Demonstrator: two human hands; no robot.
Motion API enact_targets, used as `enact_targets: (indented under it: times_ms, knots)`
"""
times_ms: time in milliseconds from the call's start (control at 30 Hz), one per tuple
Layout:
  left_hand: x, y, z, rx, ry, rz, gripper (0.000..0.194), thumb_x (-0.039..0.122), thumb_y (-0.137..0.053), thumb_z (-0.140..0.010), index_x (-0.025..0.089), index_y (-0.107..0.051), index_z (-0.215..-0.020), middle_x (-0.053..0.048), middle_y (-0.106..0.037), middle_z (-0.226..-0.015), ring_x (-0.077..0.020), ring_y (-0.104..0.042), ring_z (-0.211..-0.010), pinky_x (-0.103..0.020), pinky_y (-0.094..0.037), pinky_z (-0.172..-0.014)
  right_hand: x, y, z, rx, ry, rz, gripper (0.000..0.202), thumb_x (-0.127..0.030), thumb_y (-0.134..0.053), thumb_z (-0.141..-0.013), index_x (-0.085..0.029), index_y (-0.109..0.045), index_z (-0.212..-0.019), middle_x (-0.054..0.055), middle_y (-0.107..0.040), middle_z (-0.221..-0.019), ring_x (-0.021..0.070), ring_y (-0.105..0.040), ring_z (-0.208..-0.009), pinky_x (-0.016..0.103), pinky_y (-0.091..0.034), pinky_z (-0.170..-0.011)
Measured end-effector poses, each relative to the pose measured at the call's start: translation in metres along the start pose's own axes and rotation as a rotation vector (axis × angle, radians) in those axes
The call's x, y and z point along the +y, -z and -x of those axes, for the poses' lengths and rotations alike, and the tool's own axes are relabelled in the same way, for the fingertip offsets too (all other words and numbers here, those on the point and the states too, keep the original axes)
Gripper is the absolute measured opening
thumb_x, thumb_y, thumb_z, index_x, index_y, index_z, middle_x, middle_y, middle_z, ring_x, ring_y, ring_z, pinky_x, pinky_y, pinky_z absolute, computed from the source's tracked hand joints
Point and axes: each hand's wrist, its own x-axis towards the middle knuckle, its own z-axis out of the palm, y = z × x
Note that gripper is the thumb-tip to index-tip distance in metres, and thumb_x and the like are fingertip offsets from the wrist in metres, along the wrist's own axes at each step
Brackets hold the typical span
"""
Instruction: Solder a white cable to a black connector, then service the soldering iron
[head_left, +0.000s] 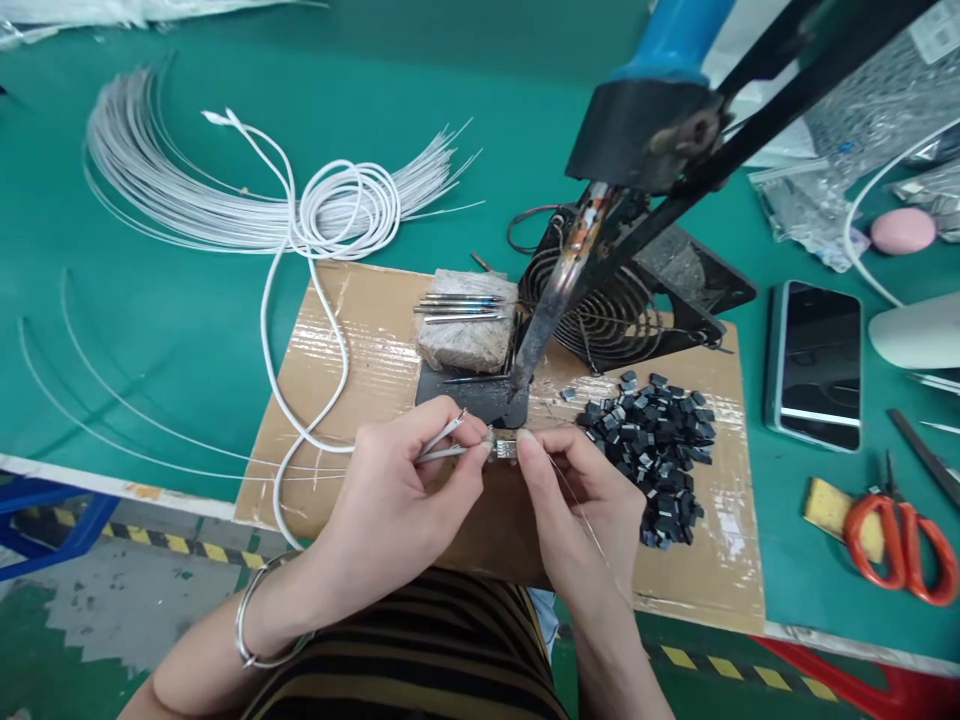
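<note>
- From my end, I see the left hand (420, 490) at the lower centre of the frame, thumb and fingers pinched with hardly any gap around white wires (442, 438), one end pointing up.
- The right hand (589, 500), just right of it, has its thumb and forefinger closed on the right end of a small metal connector (506, 450); I read its other fingers as curled in.
- That connector sits between the two sets of fingertips, near the middle of the frame; I cannot tell how the wires meet it.
- A thin strand (581, 515) trails from the right fingers toward the wrist.
- Above them I have the iron (637, 135) slanting down from the upper right, its tip over a dark pad (480, 400).
- Behind the pad is a block (457, 350) with metal rods (461, 306) on top, and a fan (622, 300) right of it.
- Black pieces (652, 460) are heaped on the cardboard (697, 585), right of the right hand.
- On the green bench (480, 100), I see a wire bundle (165, 190) and coiled cable (304, 222) upper left, a phone (817, 360) and scissors (892, 545) far right.
</note>
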Motion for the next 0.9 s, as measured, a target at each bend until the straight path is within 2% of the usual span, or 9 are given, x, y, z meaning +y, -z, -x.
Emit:
enact_targets:
  times_ms: [233,467,633,700,800,833,900]
  knots:
    - [0.0,0.003,0.005,-0.025,0.026,0.032,0.014,0.022,-0.063,-0.102,0.015,-0.068,-0.092,-0.004,-0.069,-0.097,-0.0219,-0.065,-0.084,-0.018,-0.048,-0.064,-0.002,0.0,0.0,-0.006,-0.056,-0.079,0.026,-0.037,-0.07,-0.104,-0.018,-0.071,-0.085,-0.002,-0.062,-0.073,0.0066,-0.052,-0.063,0.016,-0.043,-0.057]
    - [-0.006,0.004,0.008,-0.034,0.004,0.049,0.014,0.022,-0.064,-0.104,0.017,-0.069,-0.093,-0.003,-0.069,-0.096,-0.0216,-0.065,-0.083,-0.018,-0.041,-0.057,-0.003,-0.002,0.002,-0.013,-0.132,-0.158,0.031,-0.041,-0.072,-0.102,-0.017,-0.071,-0.083,-0.003,-0.052,-0.062,0.007,-0.044,-0.056,0.017,-0.033,-0.049]
    - [-0.008,0.005,0.007,-0.041,0.038,0.015,0.013,0.023,-0.063,-0.103,0.017,-0.069,-0.093,-0.003,-0.068,-0.095,-0.0229,-0.065,-0.081,-0.02,-0.04,-0.055,-0.001,-0.001,0.003,-0.011,-0.082,-0.112,0.032,-0.039,-0.068,-0.105,-0.017,-0.07,-0.082,-0.002,-0.053,-0.064,0.0075,-0.046,-0.057,0.019,-0.036,-0.051]
    - [-0.008,0.006,0.007,-0.036,0.048,0.006,0.013,0.023,-0.064,-0.102,0.016,-0.068,-0.092,-0.003,-0.067,-0.094,-0.0224,-0.064,-0.08,-0.02,-0.041,-0.057,0.003,0.005,0.005,0.008,-0.031,-0.092,0.034,-0.039,-0.059,-0.111,-0.018,-0.075,-0.089,0.0,-0.06,-0.071,0.009,-0.053,-0.062,0.021,-0.042,-0.055]
    - [-0.009,0.006,0.007,-0.032,0.013,0.016,0.014,0.023,-0.063,-0.102,0.017,-0.067,-0.09,-0.002,-0.067,-0.095,-0.0212,-0.062,-0.078,-0.02,-0.042,-0.058,0.012,0.023,0.007,0.102,0.024,-0.109,0.053,-0.043,-0.04,-0.118,-0.02,-0.08,-0.091,0.004,-0.067,-0.081,0.0109,-0.06,-0.068,0.024,-0.046,-0.056]
    - [-0.009,0.007,0.008,-0.04,0.009,0.006,0.015,0.023,-0.062,-0.103,0.017,-0.067,-0.09,-0.003,-0.067,-0.095,-0.0212,-0.062,-0.077,-0.021,-0.041,-0.059,0.014,0.03,0.008,0.138,0.044,-0.072,0.056,-0.043,-0.039,-0.118,-0.02,-0.08,-0.088,0.004,-0.068,-0.08,0.0104,-0.06,-0.066,0.023,-0.045,-0.054]
    - [-0.009,0.007,0.009,-0.059,0.016,-0.04,0.016,0.023,-0.061,-0.103,0.017,-0.067,-0.09,-0.004,-0.068,-0.094,-0.0224,-0.062,-0.077,-0.023,-0.04,-0.059,0.017,0.044,0.009,0.168,0.095,0.098,0.047,-0.037,-0.048,-0.116,-0.02,-0.081,-0.085,0.002,-0.069,-0.077,0.0085,-0.059,-0.064,0.022,-0.044,-0.055]
